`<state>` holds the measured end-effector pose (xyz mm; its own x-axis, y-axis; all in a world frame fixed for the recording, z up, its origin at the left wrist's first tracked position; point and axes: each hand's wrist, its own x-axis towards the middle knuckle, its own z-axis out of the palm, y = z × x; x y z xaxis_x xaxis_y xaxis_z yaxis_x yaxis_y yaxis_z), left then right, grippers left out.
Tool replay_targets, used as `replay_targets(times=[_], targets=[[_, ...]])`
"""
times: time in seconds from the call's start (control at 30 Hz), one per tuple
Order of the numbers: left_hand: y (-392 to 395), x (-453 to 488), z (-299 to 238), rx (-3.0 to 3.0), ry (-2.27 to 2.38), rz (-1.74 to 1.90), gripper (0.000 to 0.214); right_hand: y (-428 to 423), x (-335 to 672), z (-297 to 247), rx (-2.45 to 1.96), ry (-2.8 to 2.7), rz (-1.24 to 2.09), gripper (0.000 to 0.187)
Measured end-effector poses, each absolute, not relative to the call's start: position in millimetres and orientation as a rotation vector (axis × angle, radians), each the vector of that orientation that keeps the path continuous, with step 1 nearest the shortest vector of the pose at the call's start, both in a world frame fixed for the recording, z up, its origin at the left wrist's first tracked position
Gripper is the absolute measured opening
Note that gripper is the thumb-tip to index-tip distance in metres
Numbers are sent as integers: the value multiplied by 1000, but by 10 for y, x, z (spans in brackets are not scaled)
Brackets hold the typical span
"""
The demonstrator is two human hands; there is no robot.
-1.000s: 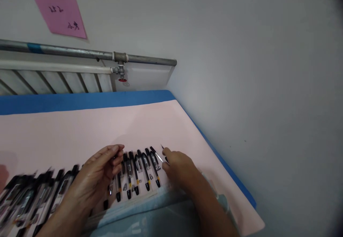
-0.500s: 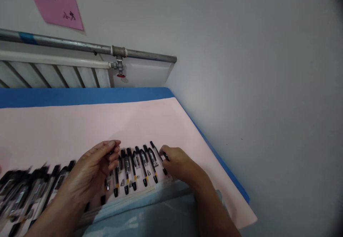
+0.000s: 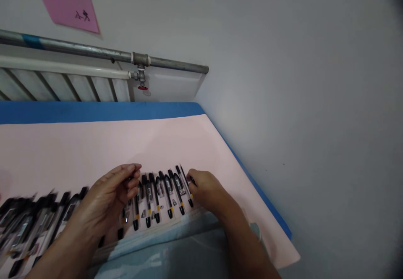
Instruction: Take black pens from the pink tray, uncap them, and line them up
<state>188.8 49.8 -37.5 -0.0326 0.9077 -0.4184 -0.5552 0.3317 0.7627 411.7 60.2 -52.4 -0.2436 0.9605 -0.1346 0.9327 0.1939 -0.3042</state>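
Observation:
My left hand (image 3: 108, 201) hovers over the row of pen parts, thumb and fingers pinched together; a bit of something dark shows between them, too hidden to name. At the right end of the row, my right hand (image 3: 208, 190) is closed on a black pen part (image 3: 193, 181), whose end pokes out of the fist. A thin dark stick (image 3: 182, 172) lies just left of these fingers, beside a clear pen barrel (image 3: 185, 186) with black ends. Further left lie several clear barrels (image 3: 168, 199), black caps (image 3: 178, 183) and small metal tips (image 3: 174, 202).
A blurred heap of pens (image 3: 34, 224) covers the left side of the pink sheet (image 3: 163, 144) on a blue table (image 3: 94, 111). Light blue plastic (image 3: 176, 249) lies along the near edge. A wall (image 3: 299, 102) rises at right; a pipe with a valve (image 3: 141, 71) runs behind.
My right hand has shifted slightly up and left with the black part. A thin dark stick now shows beside the rightmost barrel. My left hand stays nearly still.

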Motion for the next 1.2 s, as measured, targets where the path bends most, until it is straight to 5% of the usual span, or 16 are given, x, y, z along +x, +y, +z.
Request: replay_targets(times=[0.47, 0.87, 1.2], targets=[[505, 1920, -350, 418, 1084, 1236, 7, 891, 4020, -730, -1610, -2387, 407, 42], [508, 1914, -355, 426, 1092, 1198, 8, 885, 4062, -681, -1628, -2196, 447, 36], [472, 2002, -331, 226, 798, 1054, 36, 652, 3850, -471, -1278, -1831, 725, 12]])
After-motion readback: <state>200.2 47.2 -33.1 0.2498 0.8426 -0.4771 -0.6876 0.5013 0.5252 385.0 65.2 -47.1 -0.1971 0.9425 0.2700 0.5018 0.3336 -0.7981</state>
